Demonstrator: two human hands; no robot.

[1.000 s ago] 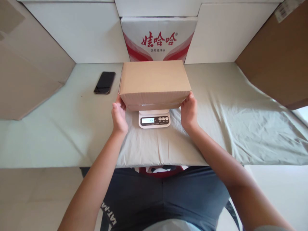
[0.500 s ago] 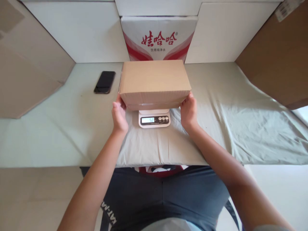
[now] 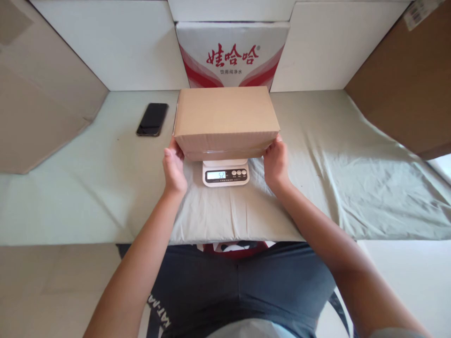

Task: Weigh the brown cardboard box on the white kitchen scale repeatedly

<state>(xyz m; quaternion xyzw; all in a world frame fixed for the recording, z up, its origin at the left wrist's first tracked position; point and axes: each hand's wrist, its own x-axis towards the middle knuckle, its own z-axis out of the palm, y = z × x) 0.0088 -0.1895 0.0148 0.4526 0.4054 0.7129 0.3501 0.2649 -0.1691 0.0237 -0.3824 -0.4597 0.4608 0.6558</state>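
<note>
A brown cardboard box (image 3: 225, 112) sits over a white digital kitchen scale (image 3: 225, 184), hiding most of its platform. The scale's lit display appears to read 52, with round buttons to its right. My left hand (image 3: 174, 169) grips the box at its lower left front corner, thumb showing and the other fingers partly hidden beside and under it. At the opposite lower corner, my right hand (image 3: 276, 162) holds the box with fingers curled against its side and underside.
Left of the box lies a black smartphone (image 3: 152, 119) on the pale green cloth (image 3: 141, 188). Behind stands a white and red carton (image 3: 232, 54) with printed characters. Large cardboard panels rise at the left (image 3: 45, 94) and right (image 3: 405, 80).
Hands, box and scale keep their places, and the display reads the same. Only a very slight shift of the camera view shows.
</note>
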